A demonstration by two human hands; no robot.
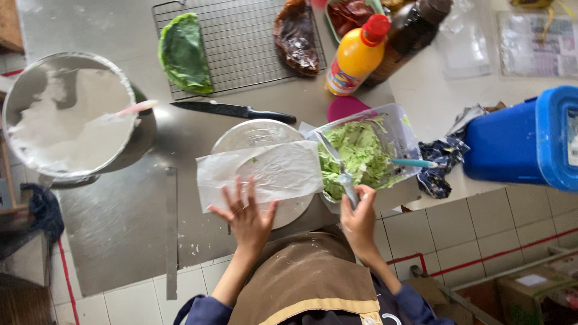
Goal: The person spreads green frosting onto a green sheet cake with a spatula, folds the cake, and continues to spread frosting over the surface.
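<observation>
Right hand [359, 221] grips tongs [348, 183] at the container's [394, 123] edge.

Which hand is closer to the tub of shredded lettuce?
Right. The right hand holds tongs at the lettuce tub. The left hand rests on the white sheet, farther away.

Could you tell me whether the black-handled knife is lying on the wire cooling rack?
No, the knife lies flat on the steel counter, just in front of the wire rack, between it and the round plate.
</observation>
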